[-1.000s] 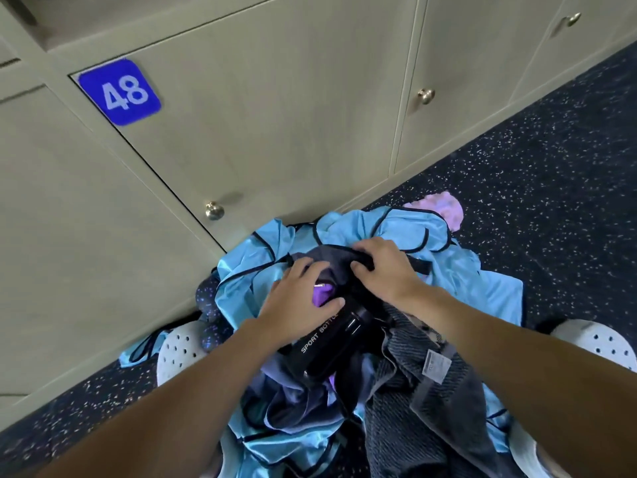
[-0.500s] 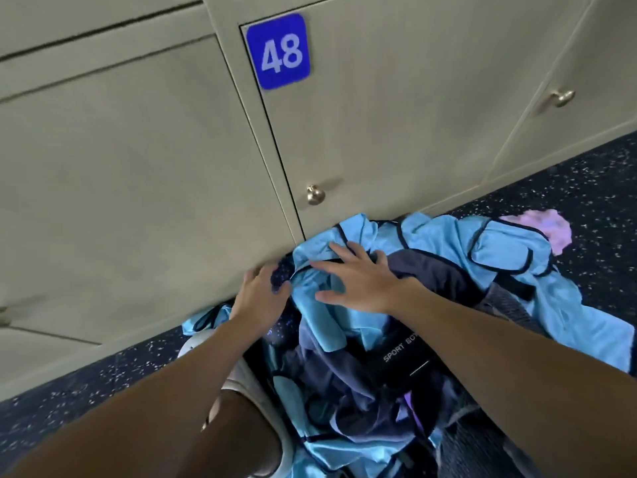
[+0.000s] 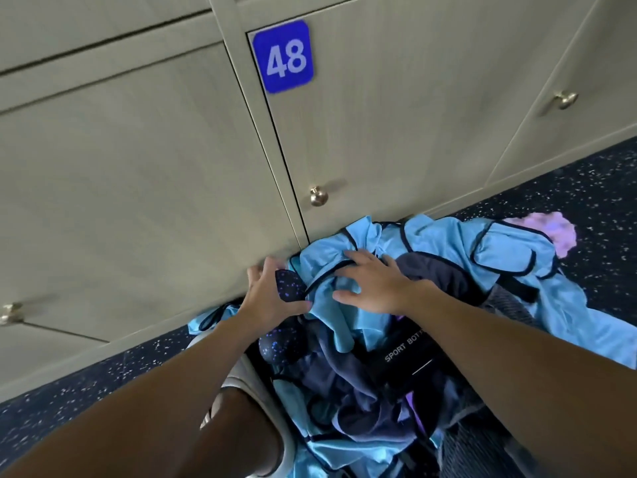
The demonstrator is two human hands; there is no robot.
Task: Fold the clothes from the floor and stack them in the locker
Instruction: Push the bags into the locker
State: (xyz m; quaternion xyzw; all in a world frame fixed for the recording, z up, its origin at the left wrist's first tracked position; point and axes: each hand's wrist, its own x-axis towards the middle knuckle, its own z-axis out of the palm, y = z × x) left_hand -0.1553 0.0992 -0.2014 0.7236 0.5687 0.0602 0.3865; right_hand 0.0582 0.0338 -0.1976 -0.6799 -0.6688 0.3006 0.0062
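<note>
Both hands are down on the heap in the lower centre of the frame, and neither has closed on anything. The right hand (image 3: pixel 375 288) lies flat with its fingers splayed on the light blue garment (image 3: pixel 444 239). The left hand (image 3: pixel 272 301) is beside it to the left, fingers spread apart, with a dark speckled garment (image 3: pixel 289 288) showing between its thumb and fingers, touched but not pinched.

The blue garment is bunched against the foot of the locker door (image 3: pixel 396 132) marked 48. Its length runs off toward the right of the frame along the base of the lockers, ending near a pink cloth (image 3: pixel 548 229) on the speckled floor (image 3: pixel 603 188). Both hands therefore sit at its left end, and most of the fabric trails away to the right of the grip. The right hand looks the nearer one to gather it, while the left is better placed for the speckled piece.

The door is shut, and its knob (image 3: pixel 317 195) sits just above the gap between the two hands. A black bottle (image 3: pixel 406 353) lies tangled in the clothes below the right wrist and could well drag along if the blue garment is pulled.
</note>
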